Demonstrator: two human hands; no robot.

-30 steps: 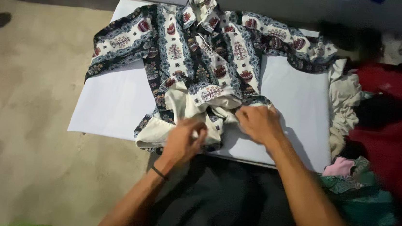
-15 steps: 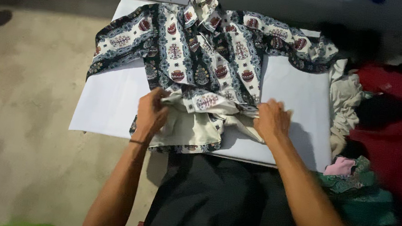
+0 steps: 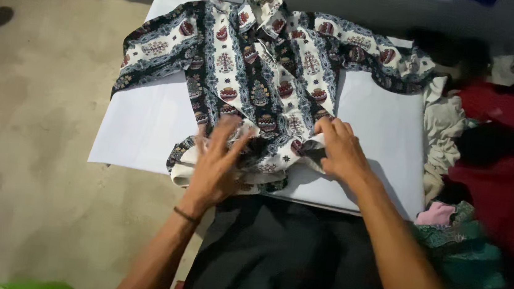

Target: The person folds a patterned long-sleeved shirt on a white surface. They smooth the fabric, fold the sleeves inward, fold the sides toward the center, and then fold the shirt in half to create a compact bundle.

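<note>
Shirt [image 3: 263, 71] ran lengthwise away from both hands; left hand [image 3: 215, 162] and right hand [image 3: 340, 149] lay flat on its near hem, fingers spread, gripping nothing.

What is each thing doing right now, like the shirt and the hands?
Patterned shirt: spread on the white board, sleeves out, hem bunched.
White board: flat on the floor.
Left hand: open, fingers spread, pressing the hem.
Right hand: flat on the hem.
Clothes pile: heaped, unfolded.
</note>
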